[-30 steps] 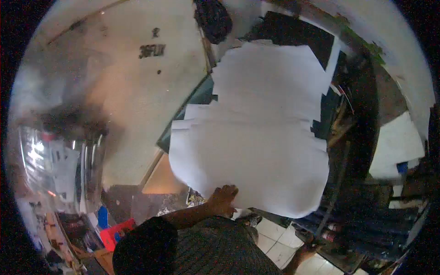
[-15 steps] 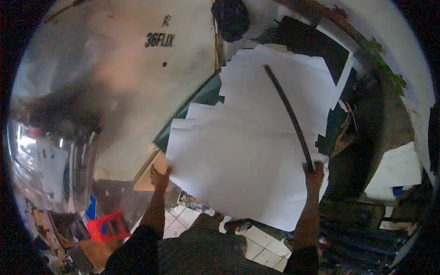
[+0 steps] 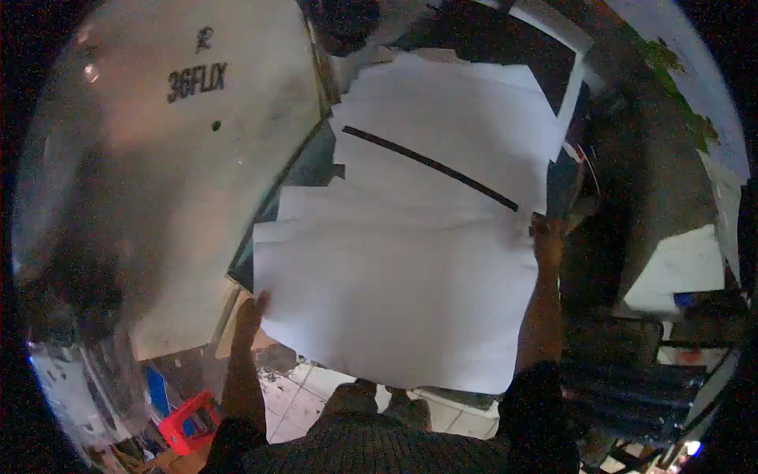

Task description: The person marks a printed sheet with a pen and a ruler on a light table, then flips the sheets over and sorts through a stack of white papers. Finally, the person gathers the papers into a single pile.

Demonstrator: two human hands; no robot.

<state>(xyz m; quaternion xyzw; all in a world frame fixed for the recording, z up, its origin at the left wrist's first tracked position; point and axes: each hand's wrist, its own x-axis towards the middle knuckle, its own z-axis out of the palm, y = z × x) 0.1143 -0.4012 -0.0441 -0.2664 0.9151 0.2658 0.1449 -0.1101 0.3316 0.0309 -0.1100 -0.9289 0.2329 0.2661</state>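
Large white paper sheets lie in an uneven, overlapping stack in front of me. A long, straight black strip, like a ruler, rests slantwise across the upper sheets, touched by neither hand. At the lower left edge of the paper, my left hand is closed on the sheet, its thumb on the edge and its other fingers mostly hidden. My right hand is closed at the right edge of the paper, just beyond the strip's lower end; its fingers are dim and partly blurred.
On the left stands a large pale panel marked "36FLIX". A red plastic object lies low on the left. White floor tiles show below the paper. Dark stacked items and a white sheet are on the right.
My right hand has let go of the black strip and moved up along the right edge. The strip now lies flatter across the paper. My left hand has come onto the paper's edge.
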